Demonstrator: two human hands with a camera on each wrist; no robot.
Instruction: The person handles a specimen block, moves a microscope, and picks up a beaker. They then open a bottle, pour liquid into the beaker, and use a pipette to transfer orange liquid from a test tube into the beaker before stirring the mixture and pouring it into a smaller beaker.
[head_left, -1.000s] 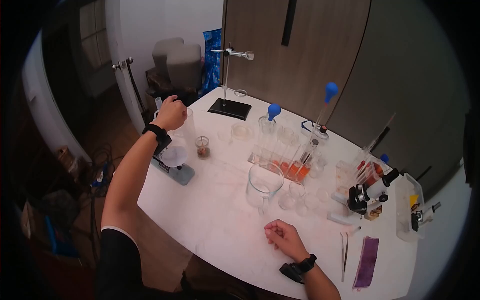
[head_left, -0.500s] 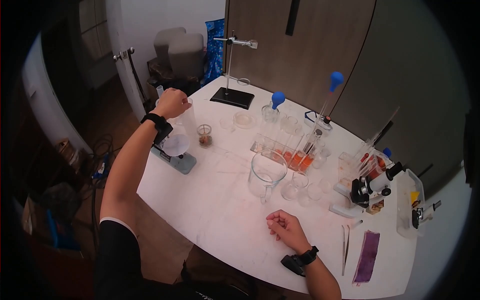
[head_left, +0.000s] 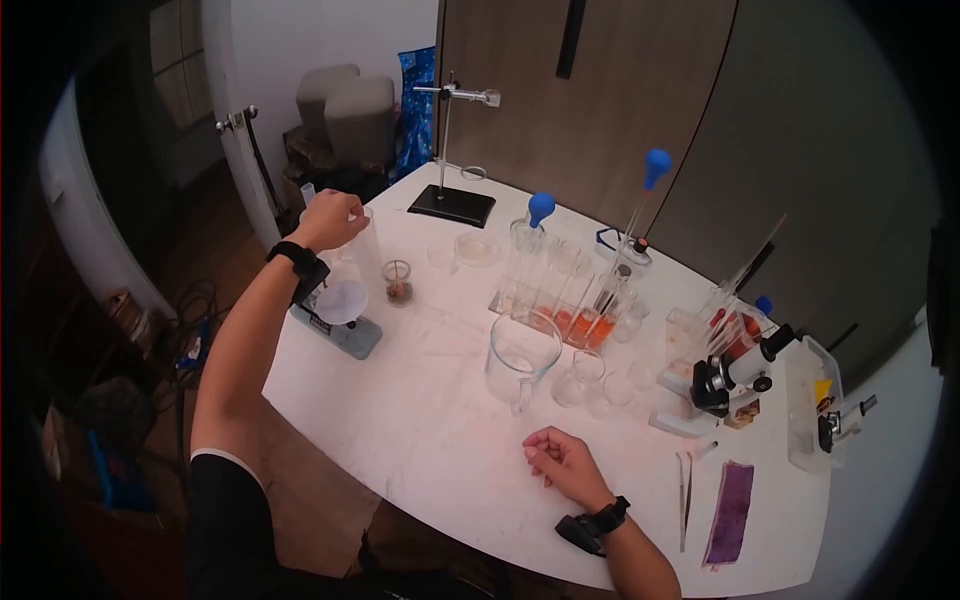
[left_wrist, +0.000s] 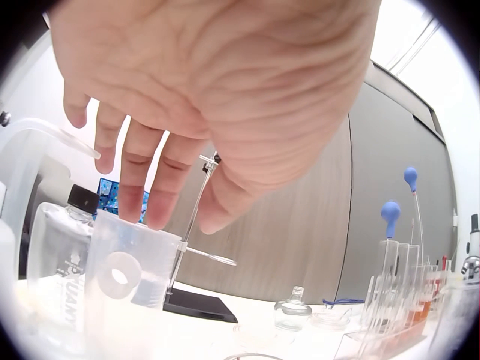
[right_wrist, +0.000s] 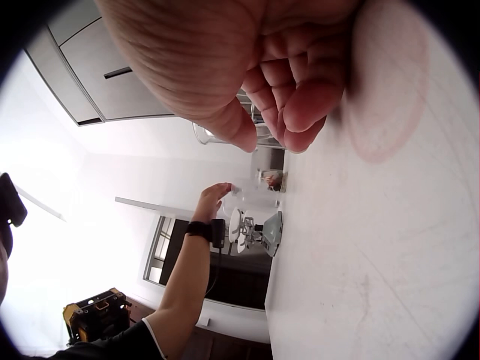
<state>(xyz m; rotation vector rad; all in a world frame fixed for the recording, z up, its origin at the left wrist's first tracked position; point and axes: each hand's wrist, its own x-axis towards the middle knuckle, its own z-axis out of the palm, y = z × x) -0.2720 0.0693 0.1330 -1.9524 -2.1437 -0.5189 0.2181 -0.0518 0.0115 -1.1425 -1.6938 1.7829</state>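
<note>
At the table's far left, the left hand [head_left: 328,220] hangs over the tall translucent plastic beaker [left_wrist: 124,281], fingers apparently touching its rim without gripping. The right hand [head_left: 560,465] rests loosely curled, empty, near the clear glass jug [head_left: 520,355]. The beaker is not yet lifted.

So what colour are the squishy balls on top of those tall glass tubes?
The rubber bulbs are blue; the head view shows them best.

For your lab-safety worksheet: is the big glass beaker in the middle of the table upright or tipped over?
Upright. The glass beaker stands on its base on the white table, open mouth facing up.
</note>
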